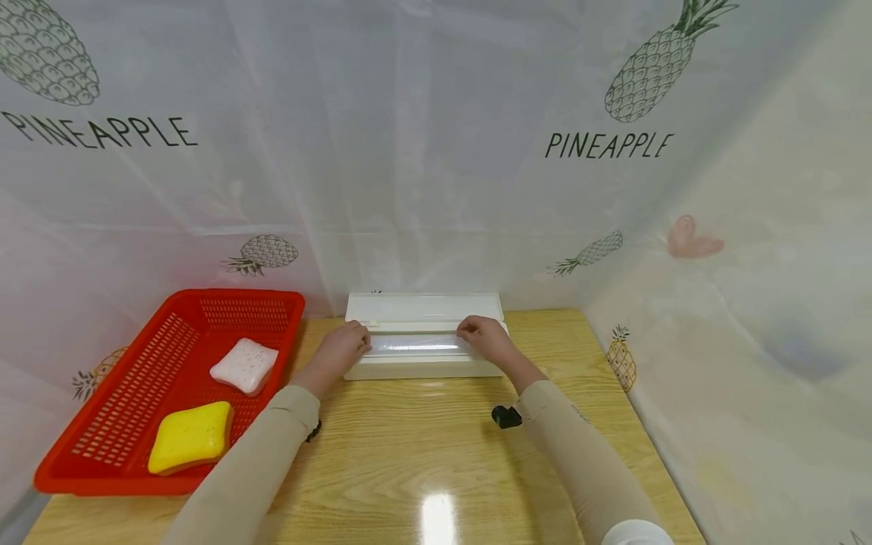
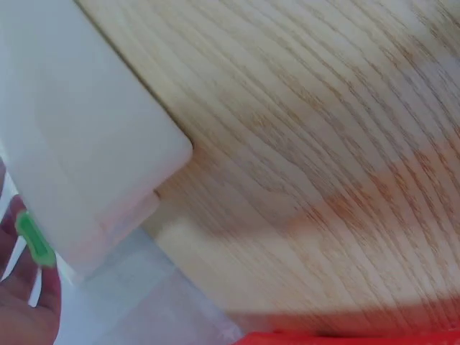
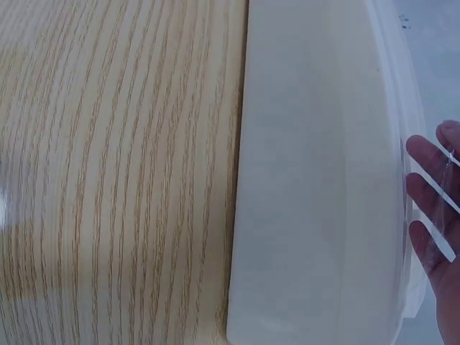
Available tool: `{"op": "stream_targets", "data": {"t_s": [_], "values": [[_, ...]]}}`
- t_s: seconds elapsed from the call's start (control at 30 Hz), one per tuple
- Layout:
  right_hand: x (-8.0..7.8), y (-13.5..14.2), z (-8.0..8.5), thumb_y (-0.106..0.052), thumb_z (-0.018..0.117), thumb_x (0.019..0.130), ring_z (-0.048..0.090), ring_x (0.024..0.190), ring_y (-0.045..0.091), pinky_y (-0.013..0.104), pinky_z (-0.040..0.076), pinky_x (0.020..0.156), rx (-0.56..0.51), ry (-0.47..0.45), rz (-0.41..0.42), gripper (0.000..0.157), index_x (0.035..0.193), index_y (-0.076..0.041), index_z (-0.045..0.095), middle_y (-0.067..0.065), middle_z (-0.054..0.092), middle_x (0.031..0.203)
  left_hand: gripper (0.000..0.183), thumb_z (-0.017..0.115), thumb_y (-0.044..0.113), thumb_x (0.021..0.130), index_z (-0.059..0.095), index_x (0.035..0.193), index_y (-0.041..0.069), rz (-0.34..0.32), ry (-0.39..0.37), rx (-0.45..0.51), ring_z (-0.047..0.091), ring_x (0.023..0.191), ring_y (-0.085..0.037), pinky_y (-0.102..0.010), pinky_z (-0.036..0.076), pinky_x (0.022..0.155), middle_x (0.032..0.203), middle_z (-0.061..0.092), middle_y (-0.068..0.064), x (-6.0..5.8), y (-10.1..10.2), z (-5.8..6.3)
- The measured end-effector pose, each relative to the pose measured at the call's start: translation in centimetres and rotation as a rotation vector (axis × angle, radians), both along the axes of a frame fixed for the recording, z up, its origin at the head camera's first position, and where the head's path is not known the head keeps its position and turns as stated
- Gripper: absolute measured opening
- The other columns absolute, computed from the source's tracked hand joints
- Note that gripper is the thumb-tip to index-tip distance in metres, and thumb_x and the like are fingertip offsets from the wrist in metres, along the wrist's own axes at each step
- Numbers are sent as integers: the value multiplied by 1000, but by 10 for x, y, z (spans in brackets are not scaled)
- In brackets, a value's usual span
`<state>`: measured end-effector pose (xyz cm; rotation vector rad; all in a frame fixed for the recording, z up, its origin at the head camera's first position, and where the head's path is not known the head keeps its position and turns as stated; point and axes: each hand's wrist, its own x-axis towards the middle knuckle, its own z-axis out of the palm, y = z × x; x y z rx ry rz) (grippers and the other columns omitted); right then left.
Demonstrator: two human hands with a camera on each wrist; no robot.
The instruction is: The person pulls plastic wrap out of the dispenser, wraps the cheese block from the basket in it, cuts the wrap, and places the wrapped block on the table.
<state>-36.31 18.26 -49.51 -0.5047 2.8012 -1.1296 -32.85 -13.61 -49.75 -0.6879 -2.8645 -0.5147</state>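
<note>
Head camera: high, facing forward-down; wrist cameras: close up; all share white box (image 1: 422,369), wooden table (image 1: 409,439).

Both arms reach forward, converging from the lower corners of the head view. Left forearm (image 1: 245,469) slants up and inward, sleeve to the wrist; right forearm (image 1: 586,454) mirrors it. Both wrists are bare just past the cuffs. Left hand (image 1: 338,350): back uppermost, fingers bent, tips turned inward in a pinch. Right hand (image 1: 487,338): back uppermost, tips turned inward toward the left, likewise pinching. Hands roughly level, well apart. Left wrist view: left fingers (image 2: 47,287) partly cut off by the frame edge. Right wrist view: three right fingers (image 3: 431,198) spread with gaps between; remainder of the hand runs out of frame.
</note>
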Motion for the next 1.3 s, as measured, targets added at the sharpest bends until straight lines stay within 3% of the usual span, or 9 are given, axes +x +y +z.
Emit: {"op": "stream_targets", "data": {"t_s": [0.17, 0.33, 0.5, 0.77, 0.93, 1.1, 1.2, 1.3], "values": [[-1, -4, -2, -20, 61, 98, 60, 93, 20, 39, 51, 80, 3, -14, -38, 14, 104, -8, 68, 1, 66, 97, 17, 76, 12, 85, 69, 97, 2, 8, -18, -27, 58, 83, -27, -39, 52, 76, 88, 61, -8, -2, 7, 1], [0, -6, -2, -20, 60, 98, 60, 94, 21, 39, 50, 81, -7, -24, -42, 14, 105, -9, 67, 2, 66, 98, 10, 77, 7, 83, 70, 88, 2, 73, -120, 30, 55, 79, -25, -38, 51, 76, 82, 59, -7, -6, 4, 4], [2, -4, 0, -21, 61, 98, 60, 94, 21, 39, 51, 81, 3, -31, -13, 15, 106, -10, 67, 4, 67, 100, 10, 73, -2, 83, 68, 91, -2, 30, -211, 97, 56, 80, -26, -41, 51, 78, 83, 62, -9, -8, -6, 10], [-1, 18, 1, -12, 72, 90, 57, 99, 22, 40, 49, 86, 128, 26, 46, 29, 117, -7, 67, 1, 64, 104, 7, 70, -2, 87, 67, 93, 1, 5, -260, 90, 53, 81, -24, -39, 50, 80, 84, 60, -6, -10, -15, 13], [-3, 32, 1, -17, 75, 87, 53, 94, 23, 42, 46, 85, 243, 125, 72, 30, 114, -5, 70, 1, 65, 97, 6, 70, 0, 88, 71, 94, 0, 55, -262, 132, 56, 85, -26, -42, 50, 84, 90, 65, -8, -9, -18, 13], [-7, 45, -2, -19, 75, 87, 52, 85, 19, 37, 44, 76, 296, 141, 89, 24, 108, -7, 74, -2, 61, 87, 9, 72, 4, 87, 74, 95, 1, 85, -235, 148, 58, 88, -26, -42, 51, 85, 95, 67, -9, -8, -19, 15], [-9, 53, -3, -17, 74, 88, 54, 81, 18, 36, 47, 73, 288, 127, 71, 16, 102, -8, 76, -1, 62, 87, 8, 73, 5, 87, 75, 94, 2, 86, -211, 142, 59, 87, -25, -42, 52, 84, 95, 68, -9, -9, -19, 15], [-8, 61, -3, -14, 71, 90, 57, 86, 21, 41, 50, 78, 191, 74, 33, 10, 97, -7, 76, 3, 63, 92, 6, 74, 6, 86, 76, 91, 3, 84, -197, 144, 60, 85, -24, -42, 52, 82, 93, 69, -8, -11, -20, 15]]}}
